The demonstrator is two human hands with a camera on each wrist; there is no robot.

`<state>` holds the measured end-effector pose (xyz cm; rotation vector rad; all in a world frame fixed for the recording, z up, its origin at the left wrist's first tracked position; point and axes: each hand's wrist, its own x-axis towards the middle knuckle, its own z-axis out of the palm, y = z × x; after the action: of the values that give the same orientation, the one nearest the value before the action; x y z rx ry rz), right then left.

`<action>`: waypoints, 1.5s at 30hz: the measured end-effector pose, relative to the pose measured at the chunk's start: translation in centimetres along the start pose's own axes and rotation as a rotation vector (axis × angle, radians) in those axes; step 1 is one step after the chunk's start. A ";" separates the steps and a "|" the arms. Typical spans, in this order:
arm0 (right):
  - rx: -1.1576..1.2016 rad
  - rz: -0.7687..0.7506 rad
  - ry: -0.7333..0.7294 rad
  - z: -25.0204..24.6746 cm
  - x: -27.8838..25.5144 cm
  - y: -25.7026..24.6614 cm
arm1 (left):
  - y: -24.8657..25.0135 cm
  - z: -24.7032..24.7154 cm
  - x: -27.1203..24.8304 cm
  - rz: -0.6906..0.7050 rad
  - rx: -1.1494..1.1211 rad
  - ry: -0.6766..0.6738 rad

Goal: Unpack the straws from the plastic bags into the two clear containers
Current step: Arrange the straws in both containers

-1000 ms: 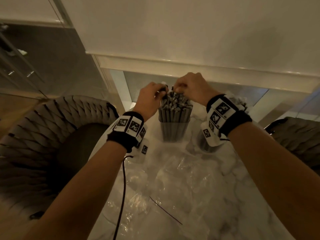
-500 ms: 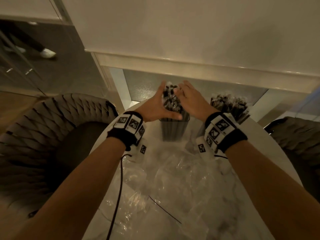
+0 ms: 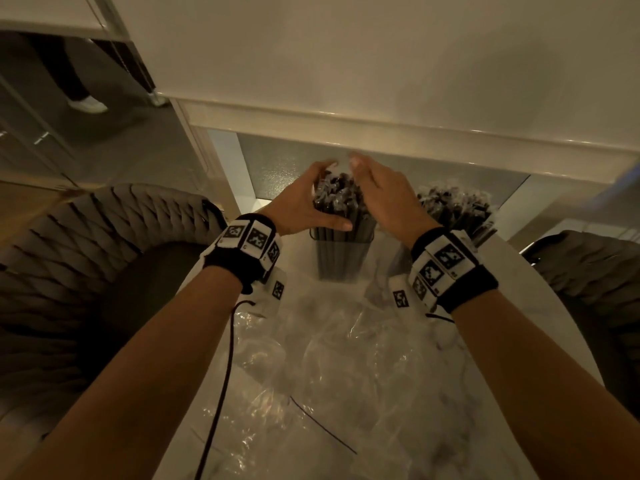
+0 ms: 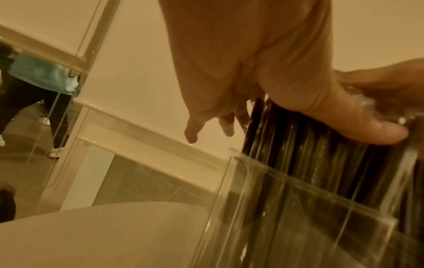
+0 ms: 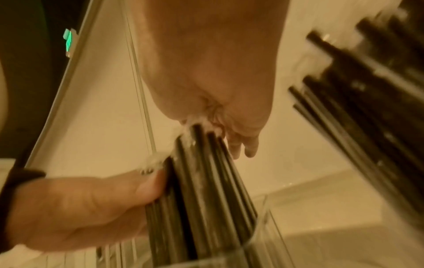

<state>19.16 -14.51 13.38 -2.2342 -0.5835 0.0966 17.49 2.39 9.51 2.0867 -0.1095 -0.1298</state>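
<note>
Both hands are spread: the left hand [image 3: 304, 199] and right hand [image 3: 384, 199] cup the straws [image 3: 337, 199] between them. A hard squeeze may tip the container [image 3: 341, 258] below them.

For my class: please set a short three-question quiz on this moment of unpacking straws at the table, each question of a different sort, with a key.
1. True or false: both clear containers already have dark straws standing in them.
2. Which part of the left hand lies across the front of the straws in the near container? A) thumb B) little finger C) wrist band
3. Fill in: the single loose straw lies on the ____ in front of the containers.

Key:
1. True; the far container on the right holds a bundle too.
2. A; the right hand cups the other side.
3. Empty plastic bags.
</note>
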 end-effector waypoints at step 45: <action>-0.610 0.261 -0.404 5.2 -19.8 5.0 | 2.7 6.2 -16.8 0.087 0.273 0.119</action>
<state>2.12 -22.41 3.83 -2.9078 -0.5809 0.5823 -0.10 -2.07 9.53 2.3520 -0.1529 0.0666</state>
